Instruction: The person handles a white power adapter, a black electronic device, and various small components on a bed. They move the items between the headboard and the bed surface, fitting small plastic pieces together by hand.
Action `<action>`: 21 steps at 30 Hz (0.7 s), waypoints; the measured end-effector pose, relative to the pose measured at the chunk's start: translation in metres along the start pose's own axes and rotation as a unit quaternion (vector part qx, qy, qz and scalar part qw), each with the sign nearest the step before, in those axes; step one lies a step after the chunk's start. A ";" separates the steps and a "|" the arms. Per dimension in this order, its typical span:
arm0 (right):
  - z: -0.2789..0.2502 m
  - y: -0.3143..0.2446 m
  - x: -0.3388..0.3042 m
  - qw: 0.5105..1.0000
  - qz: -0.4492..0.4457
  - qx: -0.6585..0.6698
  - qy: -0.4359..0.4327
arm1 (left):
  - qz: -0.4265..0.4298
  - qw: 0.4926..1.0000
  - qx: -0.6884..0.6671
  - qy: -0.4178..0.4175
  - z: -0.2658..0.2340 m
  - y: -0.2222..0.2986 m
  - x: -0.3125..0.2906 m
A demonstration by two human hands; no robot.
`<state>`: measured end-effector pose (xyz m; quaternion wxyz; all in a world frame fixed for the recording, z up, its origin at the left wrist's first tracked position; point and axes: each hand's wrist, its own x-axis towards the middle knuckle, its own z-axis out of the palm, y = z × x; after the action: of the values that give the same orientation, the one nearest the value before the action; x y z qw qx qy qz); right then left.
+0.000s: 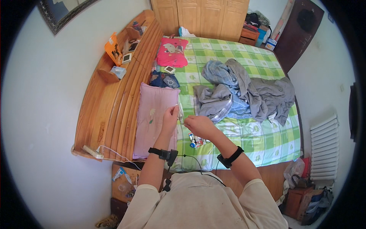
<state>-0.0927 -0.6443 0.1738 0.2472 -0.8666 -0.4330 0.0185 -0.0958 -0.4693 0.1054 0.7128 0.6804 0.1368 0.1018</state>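
Whitish, thin, strip-like item (180, 113) btwn L fingers (174, 111) & R fingers (188, 120).

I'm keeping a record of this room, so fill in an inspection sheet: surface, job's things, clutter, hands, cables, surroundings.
Surface: bed with a green-and-white checked sheet.
Job's things: thin pale item between the hands; too small to identify.
Clutter: crumpled grey-and-blue bedding; pink rectangular pillow; lilac rectangular pillow; small blue-and-white items near the right hand.
Hands: left hand and right hand both appear to pinch the pale item.
Cables: thin black cable near the waist; white cable at the headboard's near end.
Surroundings: curved wooden headboard on the left; white ribbed radiator on the right.
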 end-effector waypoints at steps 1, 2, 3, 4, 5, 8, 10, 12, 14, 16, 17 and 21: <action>-0.003 -0.001 -0.001 1.000 0.007 0.005 -0.002 | 0.000 1.000 0.000 0.001 -0.001 0.000 0.001; -0.004 -0.002 -0.001 1.000 0.006 0.005 -0.003 | 0.003 1.000 0.010 0.007 -0.002 0.000 0.002; -0.004 -0.003 -0.001 1.000 0.008 0.001 -0.007 | 0.006 1.000 0.021 0.014 -0.003 -0.001 0.002; -0.006 -0.003 -0.001 1.000 0.011 -0.002 -0.011 | 0.006 1.000 0.021 0.013 -0.002 0.002 0.001; -0.007 -0.003 -0.001 1.000 0.011 -0.002 -0.011 | 0.020 0.999 0.048 0.015 0.000 0.004 -0.001; -0.017 -0.003 0.001 1.000 0.021 -0.017 -0.011 | 0.031 0.996 0.089 0.002 0.004 0.013 -0.007; -0.029 0.003 0.004 1.000 -0.004 -0.021 0.003 | 0.029 0.994 0.103 -0.013 0.003 0.013 -0.009; -0.037 0.009 0.007 0.999 -0.009 -0.036 0.021 | 0.005 0.994 0.091 -0.066 -0.003 0.009 -0.009; -0.045 0.018 0.009 0.998 -0.012 -0.051 0.038 | 0.007 0.993 0.074 -0.095 0.000 0.011 -0.011; -0.055 0.024 0.010 0.997 -0.046 -0.016 0.066 | 0.009 0.991 0.058 -0.122 0.002 0.014 -0.014; -0.060 0.025 0.009 0.997 -0.046 -0.016 0.066 | 0.005 0.988 0.046 -0.148 0.002 0.016 -0.014; -0.073 0.032 0.009 0.995 -0.021 0.059 0.074 | -0.041 0.978 0.039 -0.203 0.005 0.024 -0.015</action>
<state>-0.0459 -0.6838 0.2252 0.3297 -0.8401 -0.4300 -0.0250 -0.1074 -0.4777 0.1302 0.7020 0.7081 0.0208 -0.0730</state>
